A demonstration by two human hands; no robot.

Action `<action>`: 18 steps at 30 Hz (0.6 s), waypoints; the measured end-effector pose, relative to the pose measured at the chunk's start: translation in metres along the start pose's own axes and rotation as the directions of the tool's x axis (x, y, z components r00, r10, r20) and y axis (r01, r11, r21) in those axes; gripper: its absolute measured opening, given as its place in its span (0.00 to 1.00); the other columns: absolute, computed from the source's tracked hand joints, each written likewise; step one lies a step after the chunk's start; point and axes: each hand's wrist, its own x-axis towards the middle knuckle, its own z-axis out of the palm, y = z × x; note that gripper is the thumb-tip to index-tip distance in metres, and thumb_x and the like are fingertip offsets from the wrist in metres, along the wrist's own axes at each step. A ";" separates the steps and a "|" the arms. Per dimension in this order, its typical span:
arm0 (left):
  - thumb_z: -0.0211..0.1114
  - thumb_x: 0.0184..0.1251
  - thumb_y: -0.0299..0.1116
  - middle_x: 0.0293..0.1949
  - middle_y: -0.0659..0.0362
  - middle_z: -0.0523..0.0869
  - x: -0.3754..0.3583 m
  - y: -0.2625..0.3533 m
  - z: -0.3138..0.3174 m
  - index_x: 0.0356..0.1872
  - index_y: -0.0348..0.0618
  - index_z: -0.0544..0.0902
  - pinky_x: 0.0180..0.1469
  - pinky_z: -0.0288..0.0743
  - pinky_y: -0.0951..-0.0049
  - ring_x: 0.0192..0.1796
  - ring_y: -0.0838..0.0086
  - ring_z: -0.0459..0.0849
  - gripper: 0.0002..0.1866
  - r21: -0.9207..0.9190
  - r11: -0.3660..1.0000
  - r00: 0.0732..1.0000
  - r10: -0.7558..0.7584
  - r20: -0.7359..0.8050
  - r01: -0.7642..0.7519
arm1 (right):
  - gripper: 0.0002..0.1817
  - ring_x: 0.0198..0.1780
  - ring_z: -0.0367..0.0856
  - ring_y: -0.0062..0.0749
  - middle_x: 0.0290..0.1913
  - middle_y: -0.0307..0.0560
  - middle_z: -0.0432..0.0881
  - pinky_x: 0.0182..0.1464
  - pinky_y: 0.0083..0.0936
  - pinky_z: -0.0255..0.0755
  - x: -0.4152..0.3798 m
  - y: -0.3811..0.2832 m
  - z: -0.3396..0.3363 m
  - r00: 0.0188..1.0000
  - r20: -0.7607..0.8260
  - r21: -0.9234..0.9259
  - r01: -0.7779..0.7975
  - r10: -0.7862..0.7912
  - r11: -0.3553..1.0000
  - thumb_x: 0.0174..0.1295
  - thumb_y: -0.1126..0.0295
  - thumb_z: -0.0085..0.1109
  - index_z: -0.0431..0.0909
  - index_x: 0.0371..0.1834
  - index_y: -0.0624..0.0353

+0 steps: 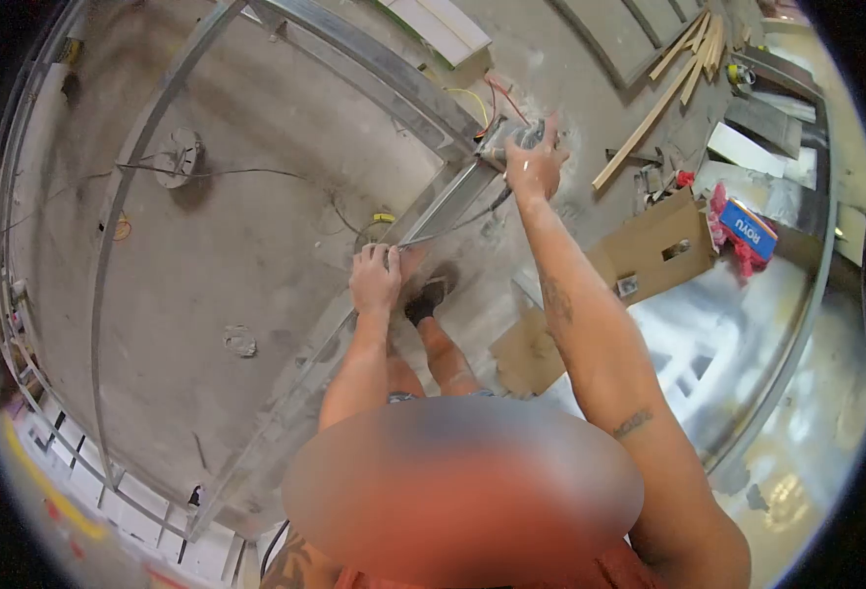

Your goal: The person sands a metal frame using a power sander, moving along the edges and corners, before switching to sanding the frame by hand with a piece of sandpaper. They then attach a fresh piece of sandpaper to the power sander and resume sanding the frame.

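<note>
My right hand [534, 162] grips a small power tool [504, 140] held against a metal channel [452, 201] of a curved steel frame. My left hand [376, 277] is closed on the same channel lower down, holding it near its thin edge. The channel runs diagonally between the two hands. A cable trails from the tool across the floor. My foot in a dark shoe [425, 299] rests on the frame just below the left hand.
Curved metal frame rails [124, 187] lie on the dusty concrete floor. A cardboard box [658, 245], a blue packet [747, 228], wood strips [683, 64] and a cardboard sheet [526, 353] sit to the right. A round disc [178, 155] lies left.
</note>
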 end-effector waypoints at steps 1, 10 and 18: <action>0.56 0.80 0.52 0.56 0.55 0.86 0.003 0.002 0.002 0.53 0.48 0.85 0.58 0.78 0.50 0.61 0.53 0.83 0.20 -0.011 1.000 1.000 -0.009 0.002 0.009 | 0.46 0.56 0.85 0.69 0.64 0.71 0.70 0.55 0.53 0.82 -0.002 0.007 0.001 1.000 0.000 -0.012 0.008 -0.008 1.000 0.56 0.53 0.71 0.61 0.80 0.35; 0.52 0.82 0.53 0.52 0.56 0.88 -0.003 0.007 -0.001 0.52 0.50 0.84 0.51 0.81 0.47 0.48 0.48 0.89 0.21 -0.074 0.993 0.995 -0.091 0.051 0.095 | 0.46 0.54 0.83 0.72 0.65 0.74 0.68 0.57 0.55 0.81 0.000 0.016 0.001 1.000 0.016 -0.036 -0.015 0.015 0.999 0.55 0.54 0.72 0.63 0.79 0.40; 0.49 0.84 0.51 0.51 0.56 0.87 -0.002 0.006 -0.002 0.51 0.50 0.84 0.47 0.81 0.46 0.45 0.47 0.89 0.20 -0.045 0.996 0.996 -0.081 0.024 0.082 | 0.45 0.58 0.82 0.70 0.66 0.73 0.69 0.57 0.52 0.82 -0.036 0.017 -0.012 0.995 0.098 -0.013 0.015 -0.013 1.000 0.56 0.53 0.72 0.63 0.79 0.40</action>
